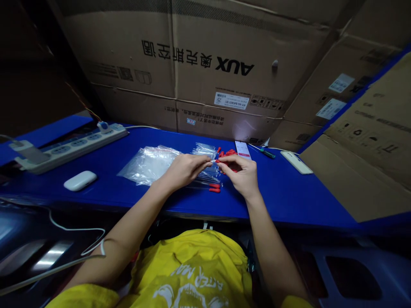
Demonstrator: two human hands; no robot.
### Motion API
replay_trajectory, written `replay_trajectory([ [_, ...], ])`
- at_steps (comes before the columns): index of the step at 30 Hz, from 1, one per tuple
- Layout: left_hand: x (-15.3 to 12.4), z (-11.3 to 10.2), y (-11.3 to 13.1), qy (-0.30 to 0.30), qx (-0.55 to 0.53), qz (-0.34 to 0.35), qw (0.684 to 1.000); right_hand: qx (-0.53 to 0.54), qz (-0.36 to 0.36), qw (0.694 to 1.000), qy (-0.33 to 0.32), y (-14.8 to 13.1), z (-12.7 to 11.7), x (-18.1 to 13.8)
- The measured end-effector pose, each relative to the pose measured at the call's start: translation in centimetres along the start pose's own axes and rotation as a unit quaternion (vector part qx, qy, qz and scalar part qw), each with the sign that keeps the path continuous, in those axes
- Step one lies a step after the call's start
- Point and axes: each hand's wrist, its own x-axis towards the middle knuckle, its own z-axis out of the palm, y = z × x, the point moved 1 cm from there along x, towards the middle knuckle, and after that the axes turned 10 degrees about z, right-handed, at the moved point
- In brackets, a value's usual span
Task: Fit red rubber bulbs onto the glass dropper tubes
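Note:
My left hand (pixel 184 170) pinches the end of a thin clear glass tube (pixel 210 163) over the blue table (pixel 282 192). My right hand (pixel 242 173) is closed on a small red rubber cap (pixel 218 161) right at that tube's tip; the two hands nearly touch. Under them lies a pile of clear tubes (pixel 207 171), some with red caps fitted (pixel 214 188). More loose red caps (pixel 228 152) lie just beyond my right hand. A heap of clear plastic bags (pixel 149 162) sits to the left of my left hand.
A white power strip (pixel 75 145) and a white earbud case (pixel 80 180) lie at the left. A white card (pixel 242 149), a green-handled screwdriver (pixel 266 152) and a phone (pixel 296 162) lie at the back right. Large cardboard boxes (pixel 199 64) wall the back and right.

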Motion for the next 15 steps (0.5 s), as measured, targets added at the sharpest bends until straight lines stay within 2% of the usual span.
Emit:
replay_trajectory([
  [9, 0.11, 0.04, 0.27, 0.035, -0.002, -0.010, 0.999, 0.094, 0.090, 0.991, -0.037, 0.47, 0.72, 0.18],
  [15, -0.01, 0.16, 0.06, 0.046, -0.010, 0.002, 0.999, 0.081, 0.074, 0.994, -0.017, 0.15, 0.63, 0.13],
])
